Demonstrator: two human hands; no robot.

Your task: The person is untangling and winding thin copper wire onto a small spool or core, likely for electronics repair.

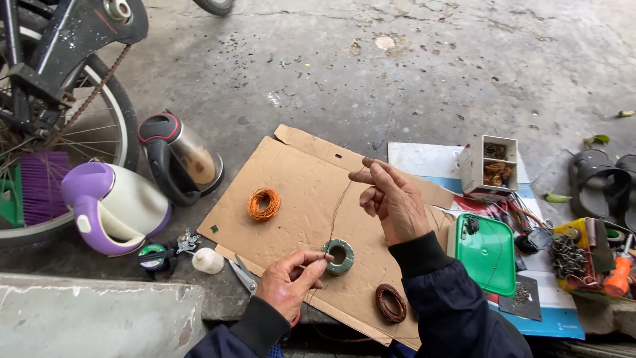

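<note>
Two hands work over the cardboard sheet (291, 179): the right hand (394, 199) pinches the thin copper wire (336, 205) taut above, the left hand (291, 282) grips the green ring core (339, 256). Even tension should keep turns snug.

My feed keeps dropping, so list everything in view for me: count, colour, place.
ring core: 1, green, on the cardboard, held by the left fingers
thin wire: 1, copper brown, stretched from the ring core up to the right fingers
cardboard: 1, brown, flat on the concrete floor
orange wire coil: 1, on the cardboard, left part
brown wire coil: 1, on the cardboard, near edge
scissors: 1, metal, at the cardboard's left edge
kettles: 2, purple and white, steel and black, left
green lid: 1, right
small box: 1, white, right
bicycle wheel: 1, black, far left
sandals: dark, far right
left hand: pinching at the ring core
right hand: raised, pinching the wire
</note>
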